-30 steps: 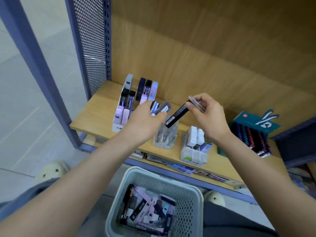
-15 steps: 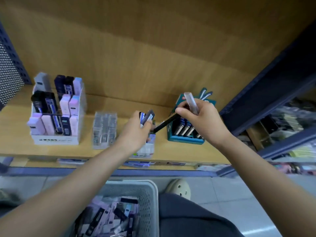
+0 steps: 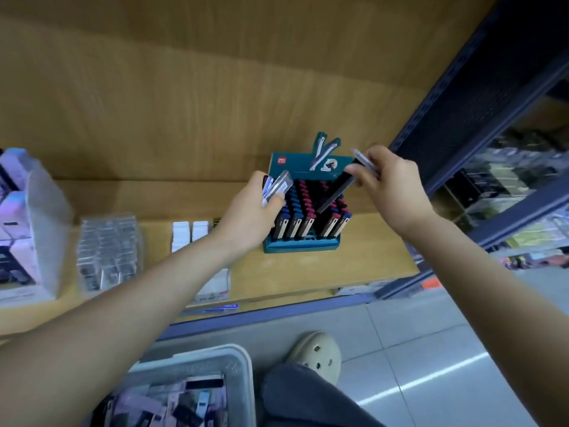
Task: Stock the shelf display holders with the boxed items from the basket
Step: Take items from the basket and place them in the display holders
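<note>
My right hand pinches a slim black box, tilted with its lower end over the teal display holder, and also holds a clear slim box between its fingers. My left hand grips several slim boxes, clear and blue-white, just left of that holder. The holder carries rows of black, blue and red boxed items. The grey basket with purple and black boxes sits at the bottom, partly hidden by my left forearm.
On the wooden shelf stand a clear plastic holder, white boxes and a white holder with purple boxes at far left. A dark blue shelf upright rises at right. A beige clog rests on the tiled floor.
The view has swung right and closer to the teal holder. Both hands moved right with their boxes; the black box now hangs over the teal holder's rows.
</note>
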### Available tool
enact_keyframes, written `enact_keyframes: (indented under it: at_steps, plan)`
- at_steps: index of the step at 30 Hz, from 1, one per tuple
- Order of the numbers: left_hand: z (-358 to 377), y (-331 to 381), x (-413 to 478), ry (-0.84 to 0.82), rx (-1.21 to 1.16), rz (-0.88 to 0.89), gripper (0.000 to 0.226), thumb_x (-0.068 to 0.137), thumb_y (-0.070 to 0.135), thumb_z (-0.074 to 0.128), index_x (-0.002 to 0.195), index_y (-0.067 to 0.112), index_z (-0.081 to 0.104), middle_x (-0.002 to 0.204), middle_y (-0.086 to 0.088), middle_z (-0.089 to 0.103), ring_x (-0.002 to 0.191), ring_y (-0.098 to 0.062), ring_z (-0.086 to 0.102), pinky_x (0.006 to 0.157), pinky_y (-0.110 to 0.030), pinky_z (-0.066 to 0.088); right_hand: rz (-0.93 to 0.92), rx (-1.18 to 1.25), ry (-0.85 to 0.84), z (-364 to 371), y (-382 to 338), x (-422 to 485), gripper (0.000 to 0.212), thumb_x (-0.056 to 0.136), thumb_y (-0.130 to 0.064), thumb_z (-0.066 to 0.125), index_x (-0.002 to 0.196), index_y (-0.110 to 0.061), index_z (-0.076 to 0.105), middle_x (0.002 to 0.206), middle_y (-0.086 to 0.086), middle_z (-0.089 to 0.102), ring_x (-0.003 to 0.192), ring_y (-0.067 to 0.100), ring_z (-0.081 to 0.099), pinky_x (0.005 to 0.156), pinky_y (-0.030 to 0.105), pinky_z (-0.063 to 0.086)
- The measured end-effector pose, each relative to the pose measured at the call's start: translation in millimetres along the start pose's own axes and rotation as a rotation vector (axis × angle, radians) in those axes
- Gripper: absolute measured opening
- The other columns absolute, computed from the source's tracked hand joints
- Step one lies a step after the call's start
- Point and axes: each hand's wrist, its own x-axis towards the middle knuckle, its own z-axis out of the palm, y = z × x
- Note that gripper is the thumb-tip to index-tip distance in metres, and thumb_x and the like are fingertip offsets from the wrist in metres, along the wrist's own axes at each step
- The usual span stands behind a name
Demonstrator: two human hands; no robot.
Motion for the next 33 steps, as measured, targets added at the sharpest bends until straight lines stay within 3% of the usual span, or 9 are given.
enact_keyframes:
  at_steps: [2,5,9,12,14,17,20,28,33]
  plan:
    - [8.3,-3.6,13.4,-0.004,0.025,0.012,0.011,0.098,0.023,0.042,0.103,0.014,0.042,0.104,-0.019,0.063,0.066,-0.019,0.049,0.064,-0.04,0.043,0.007,-0.047,-0.029,3.7,15.1,5.3,0.024,0.091,-0.036,0.056,0.093,-0.013,0.055,0.079,0.009,0.066,0.067,0.025,0.059,0.063,0.039,0.049]
    - [19.8,-9.8,31.2,-0.002,0.046,0.034,0.018,0.098,0.021,0.043,0.113,0.011,0.045,0.102,-0.003,0.062,0.075,-0.017,0.052,0.073,-0.032,0.045,0.003,-0.089,-0.074,13.6,32.3,9.5,0.026,0.094,-0.036,0.053,0.101,-0.011,0.055,0.084,0.011,0.066,0.072,0.029,0.059,0.067,0.043,0.05]
    - [31.6,-18.8,49.1,0.007,0.147,0.091,0.008,0.098,0.017,0.043,0.103,0.011,0.044,0.078,0.007,0.05,0.066,-0.008,0.047,0.056,-0.012,0.036,-0.009,-0.14,-0.118,32.8,47.3,11.3,0.028,0.096,-0.035,0.05,0.104,-0.009,0.055,0.085,0.011,0.065,0.073,0.034,0.059,0.067,0.043,0.05]
    - [38.9,-23.4,57.1,-0.001,0.191,0.104,0.017,0.098,0.018,0.043,0.11,0.006,0.043,0.082,-0.006,0.054,0.07,-0.019,0.048,0.058,-0.026,0.036,0.003,-0.156,-0.161,48.7,57.2,12.3,0.027,0.097,-0.035,0.049,0.106,-0.01,0.053,0.084,0.01,0.063,0.074,0.033,0.058,0.065,0.04,0.049]
    - [43.2,-24.8,59.6,-0.008,0.193,0.101,0.011,0.098,0.018,0.043,0.102,0.008,0.042,0.082,-0.012,0.051,0.07,-0.021,0.046,0.056,-0.027,0.031,0.005,-0.161,-0.18,56.9,60.5,13.1,0.027,0.096,-0.034,0.049,0.106,-0.01,0.054,0.083,0.007,0.06,0.076,0.031,0.057,0.064,0.037,0.046]
    - [50.4,-26.1,59.6,-0.013,0.2,0.107,0.009,0.098,0.017,0.043,0.096,0.009,0.039,0.075,-0.006,0.047,0.066,-0.02,0.044,0.052,-0.029,0.028,-0.01,-0.161,-0.206,68.9,61.9,14.5,0.028,0.095,-0.032,0.051,0.109,-0.008,0.057,0.094,0.008,0.058,0.086,0.028,0.055,0.07,0.036,0.043]
    - [57.3,-31.6,59.1,-0.002,0.215,0.093,0.014,0.098,0.017,0.043,0.105,0.005,0.043,0.077,-0.002,0.046,0.062,-0.014,0.043,0.051,-0.025,0.03,-0.028,-0.16,-0.21,80.0,63.1,14.5,0.027,0.095,-0.03,0.053,0.11,-0.007,0.056,0.102,0.01,0.059,0.091,0.028,0.055,0.072,0.035,0.042]
    - [58.2,-36.3,59.5,0.097,0.196,0.048,0.012,0.099,0.016,0.043,0.097,0.005,0.04,0.072,0.002,0.043,0.061,-0.012,0.041,0.045,-0.013,0.032,-0.049,-0.091,-0.223,85.4,69.9,18.0,0.022,0.093,-0.026,0.057,0.1,-0.006,0.059,0.095,0.008,0.057,0.088,0.025,0.054,0.075,0.037,0.043]
    - [54.0,-38.9,57.1,0.137,0.229,0.044,0.007,0.098,0.015,0.043,0.099,0.008,0.042,0.074,0.005,0.045,0.063,-0.006,0.043,0.048,-0.007,0.034,-0.076,-0.047,-0.271,83.5,72.2,19.3,0.014,0.092,-0.023,0.058,0.085,-0.014,0.05,0.084,0.001,0.048,0.078,0.018,0.045,0.068,0.033,0.036]
